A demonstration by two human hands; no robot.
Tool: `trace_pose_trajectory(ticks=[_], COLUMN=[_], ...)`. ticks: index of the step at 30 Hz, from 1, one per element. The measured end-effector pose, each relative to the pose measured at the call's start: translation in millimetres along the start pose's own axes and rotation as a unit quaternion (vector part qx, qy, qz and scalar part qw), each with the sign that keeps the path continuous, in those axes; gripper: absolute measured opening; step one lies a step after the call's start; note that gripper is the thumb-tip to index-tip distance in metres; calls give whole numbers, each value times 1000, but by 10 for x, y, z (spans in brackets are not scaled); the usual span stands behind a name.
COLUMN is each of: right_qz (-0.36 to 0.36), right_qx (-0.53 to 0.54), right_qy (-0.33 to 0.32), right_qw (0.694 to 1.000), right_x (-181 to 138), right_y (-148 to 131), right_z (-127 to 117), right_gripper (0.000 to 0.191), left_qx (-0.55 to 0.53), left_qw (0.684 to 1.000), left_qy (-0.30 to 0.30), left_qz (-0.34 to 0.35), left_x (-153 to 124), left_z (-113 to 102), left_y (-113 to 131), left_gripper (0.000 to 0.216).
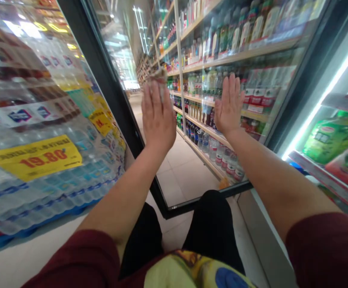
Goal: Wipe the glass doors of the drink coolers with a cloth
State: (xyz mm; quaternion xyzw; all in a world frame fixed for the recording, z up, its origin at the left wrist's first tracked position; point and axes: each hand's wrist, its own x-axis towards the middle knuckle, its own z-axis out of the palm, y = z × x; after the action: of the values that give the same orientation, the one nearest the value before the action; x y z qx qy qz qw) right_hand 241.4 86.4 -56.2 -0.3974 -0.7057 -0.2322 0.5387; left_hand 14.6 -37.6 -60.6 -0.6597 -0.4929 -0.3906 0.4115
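Note:
A glass door (181, 176) with a black frame stands swung out from a lit drinks cooler in front of me. My left hand (158, 114) is flat against the glass, its fingers stretched upward and the back of the hand toward me. A small blurred, brownish-white patch shows just above its fingertips; I cannot tell whether it is a cloth or a reflection. On the right side of the same pane, my right hand (230, 106) lies with fingers straight and held upward. Neither hand visibly grips anything.
Stacked packs of bottled drinks (27, 120) with a yellow price sign (36, 157) rise on the left. Cooler shelves (330, 176) hold green and pink bottles on the right. Bottle-lined shelves (210, 136) appear in the glass. My black-clad knees are near the door's lower edge.

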Motion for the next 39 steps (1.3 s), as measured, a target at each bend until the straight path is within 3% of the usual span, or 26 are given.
trace_pose_trajectory(ticks=[3, 5, 10, 13, 17, 19, 21, 24, 26, 29, 31, 36, 37, 39], right_qz=[-17, -24, -47, -48, -44, -43, -41, -34, -30, -32, -34, -34, -34, -35], right_qx=[5, 11, 7, -2, -7, -6, -5, -4, -2, 16, 29, 31, 29, 26], right_qy=[-6, -3, -13, -18, -20, -17, -16, -18, -16, -11, -10, -5, -2, 6], right_qw=[1000, 1000, 999, 999, 999, 999, 999, 999, 999, 999, 999, 999, 999, 999], right_x=[-23, -24, -30, -33, -42, -52, -61, -70, -76, -85, -91, -99, -100, -103], right_y=[57, 111, 210, 228, 219, 209, 202, 203, 216, 249, 269, 278, 276, 275], right_z=[-4, 18, 56, 47, 38, 40, 42, 44, 48, 66, 83, 110, 113, 119], right_gripper=[80, 80, 81, 82, 81, 81, 81, 83, 85, 83, 81, 79, 79, 80], left_qx=[-32, -45, -55, -41, -53, -41, -29, -29, -36, -31, -1, 38, 35, 23], left_qw=[988, 980, 998, 996, 961, 968, 990, 999, 998, 979, 967, 998, 998, 996], left_qy=[-108, -142, -29, -60, -185, -168, -94, -11, -16, -104, -139, -41, -36, -58], left_qz=[107, 129, 15, 42, 197, 183, 98, 13, 40, 175, 213, 42, 29, 66], left_x=[-75, -3, 388, 137, -356, -314, -112, 62, -81, -441, -518, -210, -204, -289], left_z=[112, 111, 19, 114, 196, 121, 3, -101, -78, -17, -42, -186, -182, -146], left_y=[226, 250, 25, 189, 431, 310, 73, -188, -185, -56, -44, -208, -204, -147], left_gripper=[70, 71, 84, 83, 79, 77, 76, 76, 80, 82, 80, 70, 70, 70])
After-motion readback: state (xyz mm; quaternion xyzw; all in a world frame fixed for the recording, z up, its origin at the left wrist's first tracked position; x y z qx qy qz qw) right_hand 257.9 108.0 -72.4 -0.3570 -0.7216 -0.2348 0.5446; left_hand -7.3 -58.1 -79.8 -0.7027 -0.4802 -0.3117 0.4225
